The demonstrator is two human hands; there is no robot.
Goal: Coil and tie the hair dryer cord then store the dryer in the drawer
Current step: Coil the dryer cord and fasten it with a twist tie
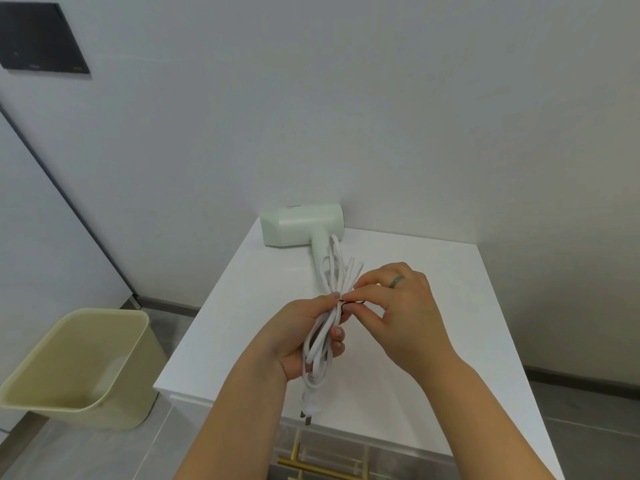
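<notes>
A: Position of the pale mint-green plastic hair dryer?

B: Lying on its side at the far edge of the white flat-topped bench, body against the wall, handle pointing toward the person. Neither hand touches it.

A: And the cord?

B: The white rubber-coated power cord is gathered into a long bundle of loops, held above the bench. Far loops reach up beside the dryer's handle; the near end hangs down with the white plug, prongs lowest, just over the front edge of the bench.

A: Left hand?

B: The left hand has its grip clenched around the middle of the bundle, thumb on top, fingertips showing past the cord on the right.

A: Right hand?

B: The right hand pinches a thin black tie at the bundle's waist, thumb and forefinger closed on it (a grey ring sits on one finger). Whether the tie goes fully round the cord, cannot tell.

A: Surroundings?

B: A beige plastic open-topped bin stands on the grey floor to the left of the bench, apart from it. Brass-coloured bar handles show on the bench's front below the plug. A dark rectangular panel hangs on the white wall at upper left.
</notes>
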